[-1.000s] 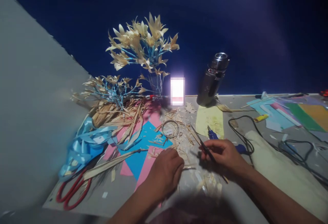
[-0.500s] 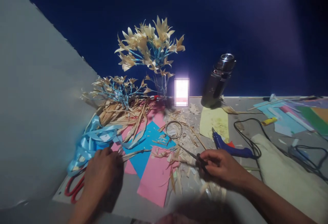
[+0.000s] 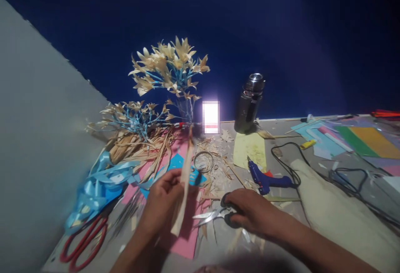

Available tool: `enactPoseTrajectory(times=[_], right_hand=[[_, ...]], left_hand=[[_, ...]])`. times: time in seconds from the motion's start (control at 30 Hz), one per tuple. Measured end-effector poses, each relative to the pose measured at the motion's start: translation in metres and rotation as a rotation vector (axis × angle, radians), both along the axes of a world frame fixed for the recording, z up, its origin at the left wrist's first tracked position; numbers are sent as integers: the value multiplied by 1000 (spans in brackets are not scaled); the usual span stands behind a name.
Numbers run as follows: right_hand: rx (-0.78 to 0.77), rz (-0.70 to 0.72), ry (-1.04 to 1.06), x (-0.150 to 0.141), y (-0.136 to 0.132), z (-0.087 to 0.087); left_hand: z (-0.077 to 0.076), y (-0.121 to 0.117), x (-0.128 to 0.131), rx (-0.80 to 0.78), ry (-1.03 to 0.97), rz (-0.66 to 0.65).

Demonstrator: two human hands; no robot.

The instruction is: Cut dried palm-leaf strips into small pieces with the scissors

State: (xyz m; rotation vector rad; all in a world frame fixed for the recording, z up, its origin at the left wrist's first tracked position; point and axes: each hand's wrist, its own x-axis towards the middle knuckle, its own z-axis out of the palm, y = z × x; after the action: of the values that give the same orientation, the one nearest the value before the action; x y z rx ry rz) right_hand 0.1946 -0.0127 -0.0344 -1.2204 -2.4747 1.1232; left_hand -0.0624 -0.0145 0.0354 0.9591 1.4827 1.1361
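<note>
My left hand (image 3: 164,200) pinches a long pale strip of dried husk (image 3: 185,181), held upright above the pink paper (image 3: 187,239). To its right, my right hand (image 3: 250,212) grips small scissors (image 3: 212,215) by their dark handles. The scissors' blades are slightly parted and point left toward the strip's lower end, apart from it. A wire ring (image 3: 203,162) lies just beyond my hands among husk scraps. Behind it stand dried-husk flowers with blue stems (image 3: 171,65) in a clear vase, and a smaller bunch (image 3: 134,117) rests on the husk pile (image 3: 137,142).
Red-handled scissors (image 3: 86,244) and light blue ribbon (image 3: 100,189) lie at the left. On the right are a blue glue gun (image 3: 265,179) with a black cord, a cream cloth (image 3: 328,206) and coloured papers (image 3: 362,140). A dark flask (image 3: 249,104) stands at the back by yellow paper (image 3: 248,150).
My left hand has moved right from beside the ribbon and now holds the husk strip upright. The scissors in my right hand have turned, with blades now parted. The view has shifted slightly right.
</note>
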Motion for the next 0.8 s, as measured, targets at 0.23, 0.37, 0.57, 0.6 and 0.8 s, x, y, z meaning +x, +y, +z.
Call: enactPoseTrajectory(times=[0.23,0.37,0.57,0.6,0.8], right_hand=[[172,95,-182,1,0,4],[144,114,-115,6,3,8],[204,147,-166,9,12,1],[210,151,-194,9,12,-2],[149,-26,-176,9,9,9]], left_hand=[[-24,3,51,157,287,-71],[-37,2,55,202,383,-102],[-44,-1,67,196,390,-170],[-44,-1,68,197,378,-175],[-20,1,55,113,218,-47]])
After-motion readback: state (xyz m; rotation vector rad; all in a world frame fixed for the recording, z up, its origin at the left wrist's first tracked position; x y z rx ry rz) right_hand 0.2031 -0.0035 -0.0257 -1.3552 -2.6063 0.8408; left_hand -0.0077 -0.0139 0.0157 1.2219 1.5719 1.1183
